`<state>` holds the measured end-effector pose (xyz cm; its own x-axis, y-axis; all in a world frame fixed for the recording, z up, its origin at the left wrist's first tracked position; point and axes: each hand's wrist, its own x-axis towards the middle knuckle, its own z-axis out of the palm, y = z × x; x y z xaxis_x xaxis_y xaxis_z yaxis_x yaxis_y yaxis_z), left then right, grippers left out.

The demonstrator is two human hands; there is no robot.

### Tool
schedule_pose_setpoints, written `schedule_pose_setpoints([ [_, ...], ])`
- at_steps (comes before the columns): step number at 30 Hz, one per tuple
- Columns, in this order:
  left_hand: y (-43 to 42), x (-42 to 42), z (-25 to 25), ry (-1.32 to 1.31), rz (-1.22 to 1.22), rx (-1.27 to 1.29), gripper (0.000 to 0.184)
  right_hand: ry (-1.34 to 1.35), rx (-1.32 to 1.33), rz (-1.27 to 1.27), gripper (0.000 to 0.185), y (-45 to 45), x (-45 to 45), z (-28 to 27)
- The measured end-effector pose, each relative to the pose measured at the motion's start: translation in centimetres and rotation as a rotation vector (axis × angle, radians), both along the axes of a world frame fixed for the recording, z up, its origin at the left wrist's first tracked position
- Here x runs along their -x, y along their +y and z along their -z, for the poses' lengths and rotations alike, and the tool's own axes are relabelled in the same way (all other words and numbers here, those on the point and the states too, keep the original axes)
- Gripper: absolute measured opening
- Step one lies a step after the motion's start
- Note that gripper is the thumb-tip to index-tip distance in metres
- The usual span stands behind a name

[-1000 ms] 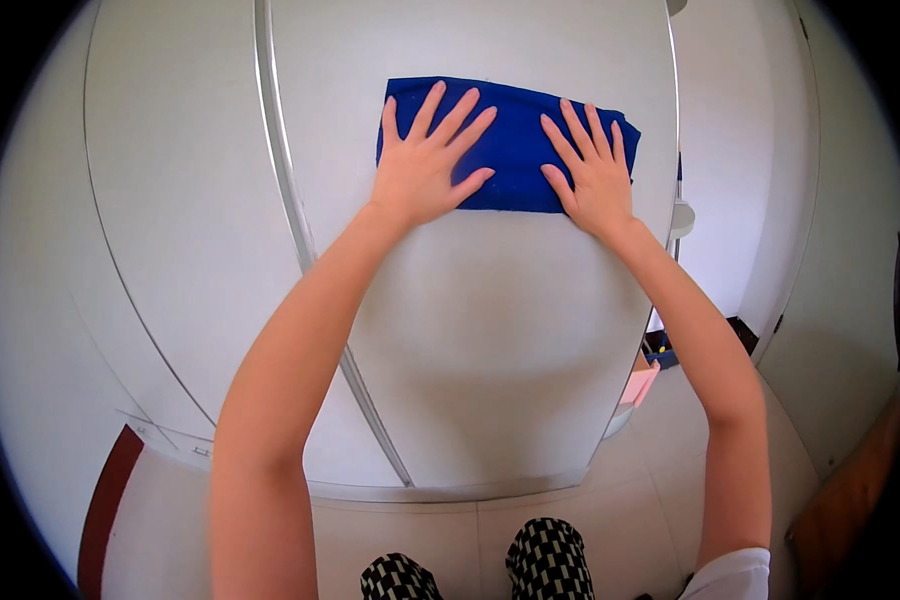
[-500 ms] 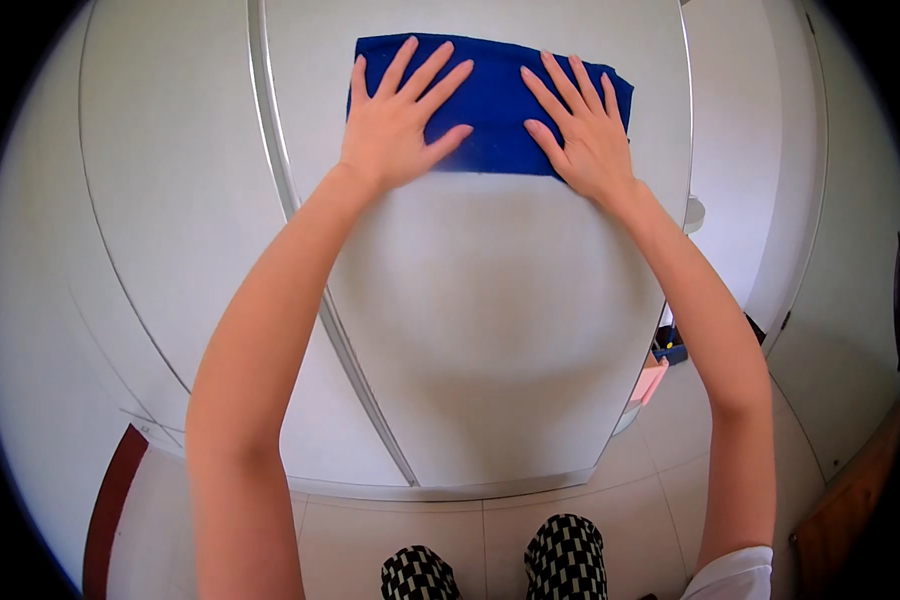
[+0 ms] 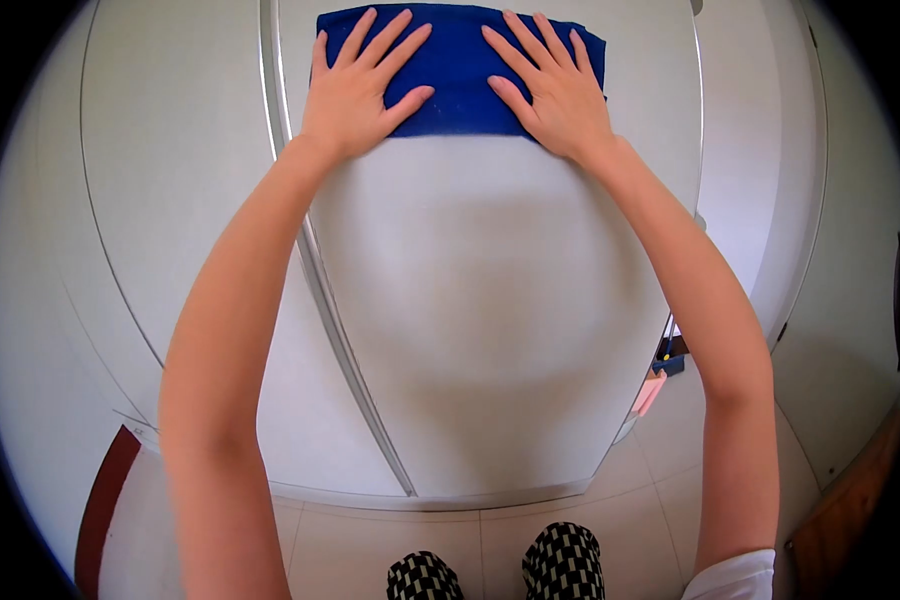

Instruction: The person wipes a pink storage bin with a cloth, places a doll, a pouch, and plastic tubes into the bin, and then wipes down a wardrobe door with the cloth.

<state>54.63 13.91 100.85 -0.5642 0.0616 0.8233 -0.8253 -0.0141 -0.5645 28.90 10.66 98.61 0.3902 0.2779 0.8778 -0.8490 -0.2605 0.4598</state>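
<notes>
A folded blue cloth point(image 3: 455, 85) lies flat against the upper part of a pale, glossy door panel point(image 3: 490, 300). My left hand point(image 3: 355, 95) presses on the cloth's left end, fingers spread and palm down. On its right end rests my right hand point(image 3: 562, 95), also flat with the fingers apart. Between the two thumbs the middle of the cloth shows. Both arms reach upward.
A vertical metal strip point(image 3: 335, 320) runs along the panel's left side, with another pale panel point(image 3: 170, 200) beyond it. Low at right, behind the panel edge, stand a pink item point(image 3: 649, 393) and a dark blue container point(image 3: 670, 366). Tiled floor point(image 3: 370, 540) lies below.
Both hands and the blue cloth have moved up the panel and to the left together. The fingers stay spread on the cloth. The view has shifted slightly.
</notes>
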Motion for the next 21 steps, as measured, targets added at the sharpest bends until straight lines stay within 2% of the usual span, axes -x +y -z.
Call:
schedule_pose_setpoints([
  [8,0.8,-2.0,-0.7,0.01,0.061,0.09,0.062,0.012,-0.049,-0.039,0.053,1.8,-2.7,-1.8],
  [10,2.3,-1.5,-0.3,0.071,0.067,-0.059,0.064,0.003,-0.036,-0.03,0.054,1.9,-3.0,-1.7],
  [17,1.9,-2.4,0.3,0.083,0.065,-0.097,0.068,0.022,-0.054,-0.051,0.054,2.2,-3.2,-1.1],
  [19,1.0,-3.2,0.8,0.032,0.061,0.091,0.061,0.032,-0.071,-0.036,0.054,2.4,-3.6,-0.8],
  [21,0.9,-3.9,1.3,0.035,0.053,0.078,0.061,0.039,-0.095,-0.034,0.054,2.7,-4.0,-0.2],
])
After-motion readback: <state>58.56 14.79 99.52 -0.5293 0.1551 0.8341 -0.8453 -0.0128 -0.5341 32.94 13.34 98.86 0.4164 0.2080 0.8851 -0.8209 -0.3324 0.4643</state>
